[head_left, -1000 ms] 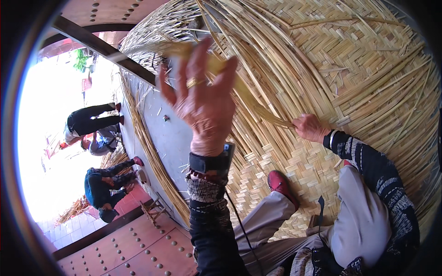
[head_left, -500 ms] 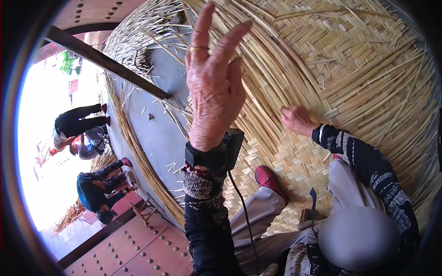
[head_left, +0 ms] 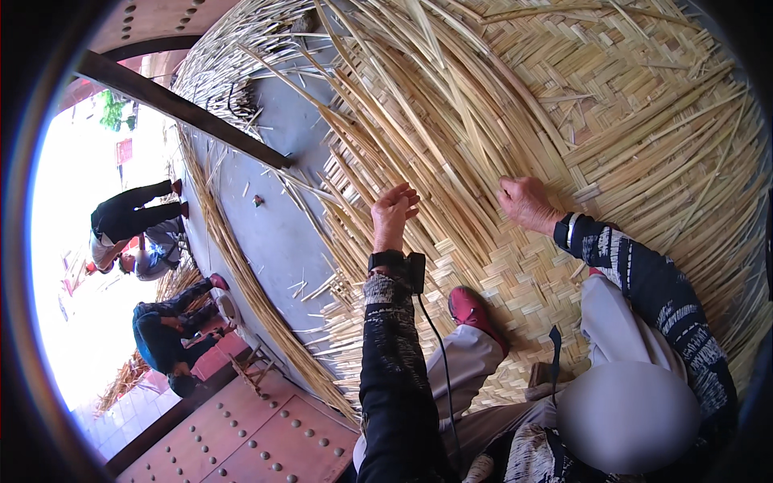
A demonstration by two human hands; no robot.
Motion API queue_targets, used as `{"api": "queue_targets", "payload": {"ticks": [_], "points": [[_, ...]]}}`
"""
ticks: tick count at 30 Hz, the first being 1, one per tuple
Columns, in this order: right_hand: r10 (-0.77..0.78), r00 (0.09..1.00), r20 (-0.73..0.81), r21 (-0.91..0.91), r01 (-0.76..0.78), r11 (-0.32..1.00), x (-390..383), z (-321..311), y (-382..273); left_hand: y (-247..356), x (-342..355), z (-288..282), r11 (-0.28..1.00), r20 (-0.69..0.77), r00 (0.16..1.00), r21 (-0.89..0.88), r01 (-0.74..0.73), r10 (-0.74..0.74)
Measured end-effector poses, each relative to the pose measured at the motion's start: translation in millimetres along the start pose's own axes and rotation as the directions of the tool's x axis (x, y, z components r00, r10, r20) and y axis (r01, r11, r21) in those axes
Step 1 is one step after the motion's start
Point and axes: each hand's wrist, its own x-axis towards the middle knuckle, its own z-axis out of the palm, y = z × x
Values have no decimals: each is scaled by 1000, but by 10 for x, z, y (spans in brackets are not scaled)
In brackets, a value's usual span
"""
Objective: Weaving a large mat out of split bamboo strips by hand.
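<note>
Tan strips (head_left: pixel 455 153) can be reached by both hands now, since the left hand (head_left: pixel 394 213) has been lowered from way up high. They're spread over the woven mat (head_left: pixel 523 278), between and beyond the hands. Left fingers are loosely curled, right hand (head_left: pixel 530 204) bent tighter by some strip ends; whether anything's gripped can't be told.

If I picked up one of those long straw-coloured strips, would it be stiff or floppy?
One of the long straw-coloured strips would probably feel light, since they look thin and narrow. It would likely bend without flopping completely, because many curve gently and similar ones weave through the mat. It might splinter, as short bits lie on the grey floor.
</note>
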Motion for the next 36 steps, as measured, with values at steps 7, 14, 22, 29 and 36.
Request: {"api": "queue_targets", "payload": {"ticks": [7,14,22,29,36], "points": [[61,998,24,51,-62,997,23,2,-27,41,153,224,994,117,988,-26,104,-100],[41,999,21,70,-42,997,48,-92,-44,74,172,454,968,51,985,-184,171,-165],[80,994,71,77,-85,993,68,-115,-76,155,135,710,952,70,991,-275,131,-116],[95,993,74,75,-101,992,52,-187,-78,180,157,843,975,32,990,-170,142,-138],[51,999,1,125,-51,991,49,-143,-69,-5,230,848,981,75,991,-168,-101,115]]}}
